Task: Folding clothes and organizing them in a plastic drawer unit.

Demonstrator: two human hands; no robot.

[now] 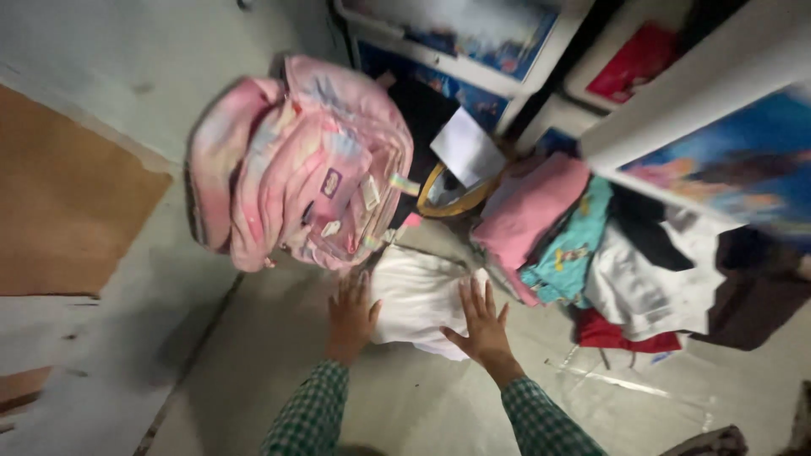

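A folded white cloth (416, 297) lies on the grey floor (279, 371) below a pink backpack (297, 165). My left hand (351, 314) rests flat at the cloth's left edge, fingers spread. Pressed on the cloth's right side is my right hand (483, 325), also flat with fingers apart. Both sleeves are green checked. Neither hand grips anything.
A pile of clothes sits to the right: a pink folded piece (528, 207), a teal printed one (568, 249), white garments (650, 283) and a red one (621, 336). A yellow-rimmed basket (452, 198) stands behind. Cupboard doors with blue pictures (726, 165) rise at the right. A brown board (63, 203) is on the left wall.
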